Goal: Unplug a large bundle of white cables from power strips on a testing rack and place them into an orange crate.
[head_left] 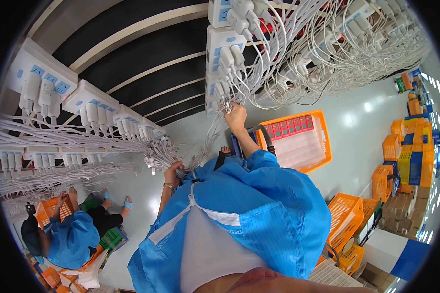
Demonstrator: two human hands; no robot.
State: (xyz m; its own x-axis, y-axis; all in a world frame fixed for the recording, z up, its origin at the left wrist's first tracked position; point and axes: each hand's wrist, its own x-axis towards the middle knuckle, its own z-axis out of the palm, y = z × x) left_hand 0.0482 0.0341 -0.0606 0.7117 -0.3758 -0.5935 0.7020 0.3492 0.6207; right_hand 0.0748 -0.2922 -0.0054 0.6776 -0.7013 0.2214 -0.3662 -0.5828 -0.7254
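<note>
My left hand (pixel 172 172) is closed round a thick bundle of white cables (pixel 162 152), whose plug ends fan out just beyond my fingers. Further right and higher, my right hand (pixel 236 117) is raised, its fingers bent around white cable ends (pixel 227 107). These sit just below a column of white power strips (pixel 219 49) with chargers plugged in. Loose white cables (pixel 211 136) hang between my two hands. What exactly lies inside the right fingers is too small to tell.
White power strips (pixel 90 100) full of chargers line the left rack. Beside my right arm, an orange crate (pixel 322 141) holds red-and-white boxed items (pixel 292 127). A person in blue (pixel 71 239) sits at lower left. Tangled cables (pixel 327 73) hang at upper right; orange crates (pixel 344 215) stand at right.
</note>
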